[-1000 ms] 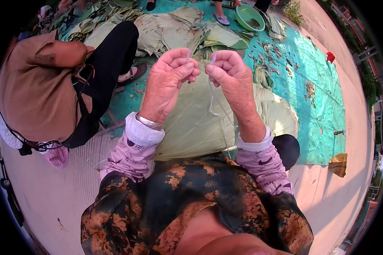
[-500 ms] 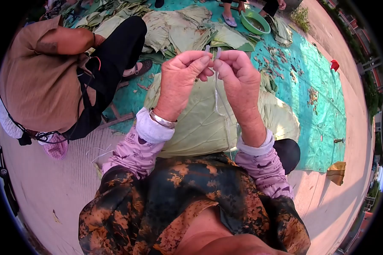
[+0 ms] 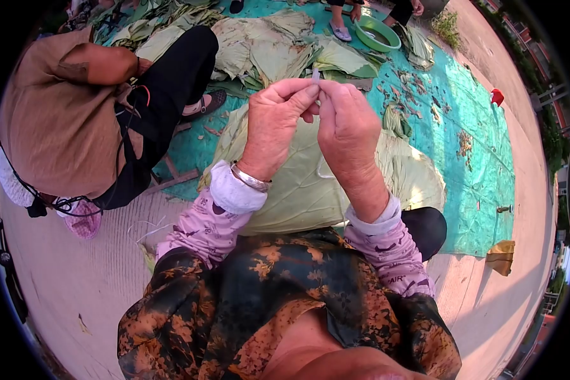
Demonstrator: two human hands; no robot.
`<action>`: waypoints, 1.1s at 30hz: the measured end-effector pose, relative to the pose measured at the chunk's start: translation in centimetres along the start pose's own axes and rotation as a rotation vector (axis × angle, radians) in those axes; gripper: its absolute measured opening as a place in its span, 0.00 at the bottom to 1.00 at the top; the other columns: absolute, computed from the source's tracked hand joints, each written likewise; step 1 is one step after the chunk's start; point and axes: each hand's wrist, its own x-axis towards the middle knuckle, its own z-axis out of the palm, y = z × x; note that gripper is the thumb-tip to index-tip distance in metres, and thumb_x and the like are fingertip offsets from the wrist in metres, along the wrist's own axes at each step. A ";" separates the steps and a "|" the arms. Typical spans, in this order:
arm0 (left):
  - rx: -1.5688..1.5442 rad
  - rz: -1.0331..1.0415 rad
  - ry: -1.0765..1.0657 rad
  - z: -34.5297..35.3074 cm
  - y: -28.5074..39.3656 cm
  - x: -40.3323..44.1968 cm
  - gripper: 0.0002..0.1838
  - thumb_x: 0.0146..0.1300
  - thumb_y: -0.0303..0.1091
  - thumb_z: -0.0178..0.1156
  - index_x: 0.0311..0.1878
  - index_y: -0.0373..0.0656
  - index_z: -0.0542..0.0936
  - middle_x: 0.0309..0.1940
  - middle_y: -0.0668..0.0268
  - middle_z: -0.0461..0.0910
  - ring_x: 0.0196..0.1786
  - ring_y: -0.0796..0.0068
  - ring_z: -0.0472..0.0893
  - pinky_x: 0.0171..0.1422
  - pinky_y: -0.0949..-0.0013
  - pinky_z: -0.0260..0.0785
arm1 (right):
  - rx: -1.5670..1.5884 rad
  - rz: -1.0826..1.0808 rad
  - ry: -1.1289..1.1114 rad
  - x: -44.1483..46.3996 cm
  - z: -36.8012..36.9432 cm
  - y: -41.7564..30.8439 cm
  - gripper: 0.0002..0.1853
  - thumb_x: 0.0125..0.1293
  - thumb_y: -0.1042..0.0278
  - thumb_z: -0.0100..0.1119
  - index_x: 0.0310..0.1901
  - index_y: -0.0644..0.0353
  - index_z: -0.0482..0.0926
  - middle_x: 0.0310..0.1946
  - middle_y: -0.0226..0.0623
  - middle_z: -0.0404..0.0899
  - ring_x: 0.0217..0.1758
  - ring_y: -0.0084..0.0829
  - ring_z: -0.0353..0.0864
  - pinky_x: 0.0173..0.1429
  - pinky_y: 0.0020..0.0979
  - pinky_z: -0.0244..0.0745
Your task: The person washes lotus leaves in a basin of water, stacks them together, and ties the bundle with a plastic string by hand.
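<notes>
Above the large pale-green dried leaves (image 3: 291,183) in front of me, both my hands are closed with their fingertips together. My left hand (image 3: 275,123), with a silver bangle at the wrist, pinches with thumb and forefinger. Against it, my right hand (image 3: 348,130) is also closed in a pinch. A short pale end of white string (image 3: 315,75) sticks up between the fingertips. More of the string hangs below my right hand, over the leaves. The exact hold on it is hidden by the fingers.
A person in a brown top (image 3: 63,133) sits close on my left. More large dried leaves (image 3: 259,47) lie on a green tarp (image 3: 481,202) beyond. A green basin (image 3: 379,35) stands near another person's feet at the back. A brown scrap (image 3: 501,256) lies right.
My two hands have come together at the fingertips, and two separate pale ends now appear as one. My right hand has turned, showing its back more. Less of the hanging string shows.
</notes>
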 end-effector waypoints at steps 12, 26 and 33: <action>0.113 -0.008 0.024 0.0 0.4 -0.1 0.08 0.57 0.31 0.60 0.35 0.34 0.79 0.24 0.70 0.77 0.26 0.85 0.71 0.30 0.82 0.63 | 0.560 0.457 -0.076 0.8 -1.0 -0.1 0.05 0.58 0.74 0.55 0.35 0.66 0.74 0.24 0.35 0.78 0.24 0.21 0.76 0.29 0.21 0.70; 0.072 -0.086 -0.095 0.7 1.2 -0.5 0.09 0.59 0.33 0.59 0.37 0.37 0.78 0.25 0.71 0.77 0.22 0.87 0.69 0.26 0.83 0.58 | 1.040 0.755 -0.176 1.6 -2.3 0.9 0.06 0.57 0.74 0.58 0.35 0.67 0.77 0.27 0.32 0.77 0.29 0.18 0.74 0.35 0.18 0.70; 0.068 -0.189 -0.139 0.5 1.3 -0.4 0.09 0.60 0.34 0.57 0.37 0.38 0.78 0.25 0.72 0.76 0.22 0.88 0.67 0.25 0.84 0.56 | 1.107 0.688 -0.152 1.4 -2.1 1.2 0.07 0.57 0.73 0.59 0.36 0.66 0.77 0.25 0.30 0.76 0.26 0.18 0.72 0.33 0.18 0.69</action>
